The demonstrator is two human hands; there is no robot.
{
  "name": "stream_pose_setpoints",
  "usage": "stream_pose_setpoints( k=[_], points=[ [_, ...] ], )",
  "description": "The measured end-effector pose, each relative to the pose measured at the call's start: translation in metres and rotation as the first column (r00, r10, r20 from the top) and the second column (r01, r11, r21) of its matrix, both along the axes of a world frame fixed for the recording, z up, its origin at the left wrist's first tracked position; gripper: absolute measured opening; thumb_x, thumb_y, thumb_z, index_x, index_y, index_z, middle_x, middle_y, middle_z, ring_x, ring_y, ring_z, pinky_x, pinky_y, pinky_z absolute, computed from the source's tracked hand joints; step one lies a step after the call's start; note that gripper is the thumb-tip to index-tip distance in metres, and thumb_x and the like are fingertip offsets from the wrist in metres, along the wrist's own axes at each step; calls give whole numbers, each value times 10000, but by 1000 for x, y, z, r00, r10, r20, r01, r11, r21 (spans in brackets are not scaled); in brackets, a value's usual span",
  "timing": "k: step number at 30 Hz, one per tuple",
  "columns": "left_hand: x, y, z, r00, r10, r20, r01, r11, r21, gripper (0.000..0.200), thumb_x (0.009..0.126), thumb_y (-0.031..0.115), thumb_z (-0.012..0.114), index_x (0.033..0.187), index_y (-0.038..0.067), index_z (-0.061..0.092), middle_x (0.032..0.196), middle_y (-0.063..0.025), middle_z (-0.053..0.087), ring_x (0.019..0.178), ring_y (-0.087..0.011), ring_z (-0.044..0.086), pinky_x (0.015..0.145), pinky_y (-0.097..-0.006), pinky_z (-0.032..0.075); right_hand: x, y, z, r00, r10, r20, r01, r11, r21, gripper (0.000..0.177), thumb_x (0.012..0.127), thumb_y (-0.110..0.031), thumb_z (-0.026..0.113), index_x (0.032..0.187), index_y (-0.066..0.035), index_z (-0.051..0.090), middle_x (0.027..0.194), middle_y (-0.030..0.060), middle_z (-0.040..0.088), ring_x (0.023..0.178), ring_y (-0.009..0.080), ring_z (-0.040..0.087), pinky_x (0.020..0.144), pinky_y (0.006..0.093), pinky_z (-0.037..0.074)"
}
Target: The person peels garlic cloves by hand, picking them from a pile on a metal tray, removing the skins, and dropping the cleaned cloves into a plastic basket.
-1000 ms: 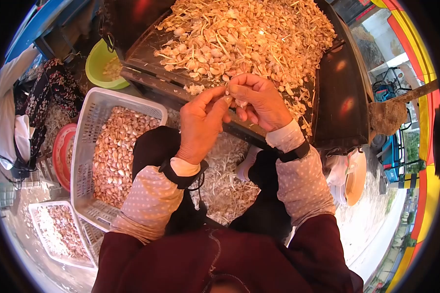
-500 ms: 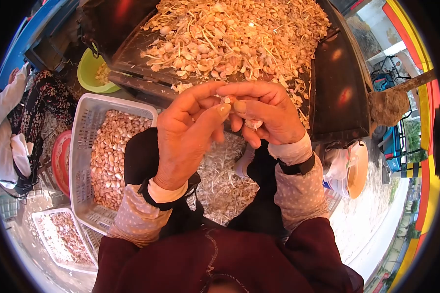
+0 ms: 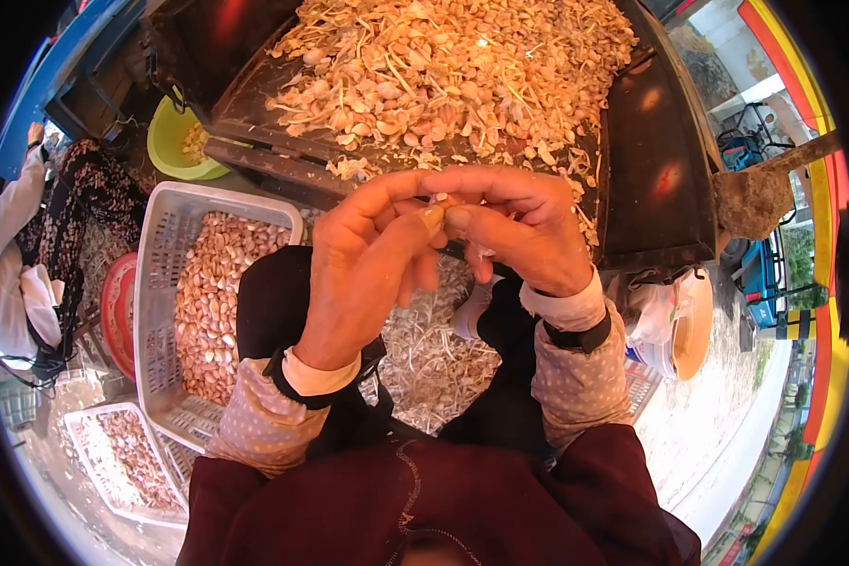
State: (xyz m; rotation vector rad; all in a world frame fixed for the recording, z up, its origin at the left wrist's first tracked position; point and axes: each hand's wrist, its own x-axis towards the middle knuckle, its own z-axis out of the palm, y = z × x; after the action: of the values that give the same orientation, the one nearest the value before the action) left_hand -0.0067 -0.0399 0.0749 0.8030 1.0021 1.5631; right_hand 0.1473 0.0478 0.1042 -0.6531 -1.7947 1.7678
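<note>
Our left hand (image 3: 368, 264) and right hand (image 3: 524, 231) have come up off the pile (image 3: 443, 66) on the table (image 3: 651, 189). Fingers of both are now pinched tight on one garlic clove (image 3: 441, 200) between the thumbs. Likely mid-peel. The basket (image 3: 160, 236) of cloves sits to the left.

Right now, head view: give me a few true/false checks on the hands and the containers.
1. The left hand and right hand pinch one small clove between them. True.
2. A white basket of cloves sits at the person's left. True.
3. The left hand reaches into the basket. False: it is raised against the right hand.
4. The green bowl stands at the person's right. False: it is at the left, beyond the basket.
5. The dark tray ahead is bare. False: it is heaped with cloves and skins.
</note>
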Motion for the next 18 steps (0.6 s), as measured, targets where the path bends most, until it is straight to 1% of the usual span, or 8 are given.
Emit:
stream_pose_setpoints(
  k=[6, 9, 12, 13, 14, 15, 17, 18],
  points=[
    [-2, -8, 16, 993, -116, 13, 116, 993, -23, 246, 928, 66, 573, 1159, -16, 564, 802, -25, 628, 545, -46, 528, 438, -178, 352, 8, -1, 7, 996, 40, -75, -41, 999, -16, 247, 915, -34, 607, 1151, 6, 665, 827, 61, 681, 520, 44, 523, 461, 179, 417],
    [-1, -9, 19, 993, -116, -20, 117, 990, 77, 281, 886, 13, 619, 1157, -11, 552, 842, -34, 644, 595, -39, 561, 479, -179, 394, 10, 0, 8, 990, 32, -134, -44, 995, -86, 194, 907, -18, 614, 1086, 16, 679, 840, 91, 687, 500, 57, 537, 446, 184, 420],
    [7, -15, 19, 999, -16, -44, 20, 993, 115, 298, 838, -40, 661, 1121, -6, 575, 855, -33, 664, 634, -46, 595, 526, -178, 441, 6, -7, 13, 975, 13, -220, -66, 969, -236, 139, 894, -2, 625, 1021, 36, 669, 849, 127, 697, 491, 76, 559, 431, 192, 426],
    [9, -16, 14, 984, 78, -159, -45, 978, 204, 290, 822, -50, 678, 1096, -8, 594, 842, -44, 672, 640, -57, 611, 532, -177, 452, 5, -10, 16, 962, -11, -271, -81, 942, -326, 114, 888, 8, 630, 991, 47, 659, 847, 142, 701, 491, 86, 572, 426, 196, 429],
    [10, -18, 11, 948, 179, -263, -96, 949, 299, 282, 806, -59, 694, 1071, -11, 614, 830, -56, 680, 646, -69, 627, 539, -176, 463, 6, -12, 17, 962, -14, -273, -79, 942, -326, 114, 888, 8, 630, 991, 47, 659, 847, 142, 701, 491, 86, 572, 426, 196, 429],
    [10, -23, 13, 948, 175, -265, -90, 949, 301, 282, 806, -59, 694, 1071, -11, 614, 830, -56, 680, 646, -69, 627, 539, -176, 463, 8, -13, 17, 944, 25, -330, -135, 939, -317, 129, 870, 21, 648, 994, 57, 649, 836, 145, 703, 505, 92, 582, 426, 197, 435],
    [10, -34, 24, 820, 316, -478, -61, 878, 475, 284, 759, -55, 743, 1023, -17, 646, 756, -79, 670, 581, -104, 627, 487, -187, 457, 10, -16, 21, 919, 62, -389, -188, 937, -294, 150, 853, 35, 666, 997, 67, 639, 826, 149, 705, 519, 97, 593, 427, 199, 440],
    [12, -36, 27, 858, 295, -421, -9, 828, 561, 283, 750, -25, 760, 1013, -15, 654, 739, -92, 665, 564, -121, 628, 465, -198, 455, 11, -21, 27, 889, 135, -438, -254, 940, -228, 130, 807, 64, 695, 924, 84, 640, 787, 197, 687, 510, 139, 612, 406, 216, 468]
  ],
)
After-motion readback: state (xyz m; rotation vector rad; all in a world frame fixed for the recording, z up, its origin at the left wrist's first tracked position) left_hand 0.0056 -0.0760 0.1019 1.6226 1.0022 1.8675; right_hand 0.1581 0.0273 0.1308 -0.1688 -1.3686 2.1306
